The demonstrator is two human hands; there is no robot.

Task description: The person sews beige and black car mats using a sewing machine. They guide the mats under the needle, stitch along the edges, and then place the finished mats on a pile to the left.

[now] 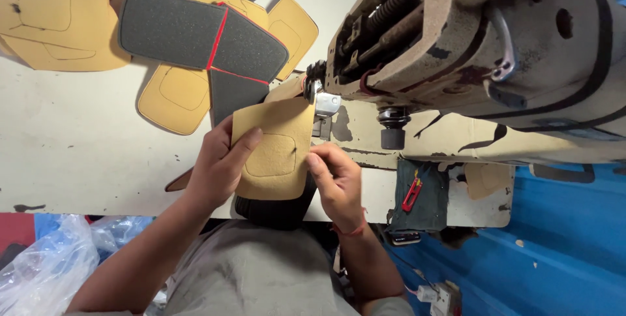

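Scuffed white table (pixel 78 159), finished stitched panels (pixel 195 35) heaped far left; both hands, left hand (pixel 218 166) and right hand (pixel 336 182), pinch the tan piece (pixel 274 153) at the sewing machine (pixel 469 48) foot, outline already sewn.

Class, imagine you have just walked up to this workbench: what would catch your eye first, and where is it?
First, the worn beige sewing machine filling the upper right. At centre, the left hand and right hand hold a tan padded piece at the presser foot. Up left lies a dark grey panel with red piping on tan pieces.
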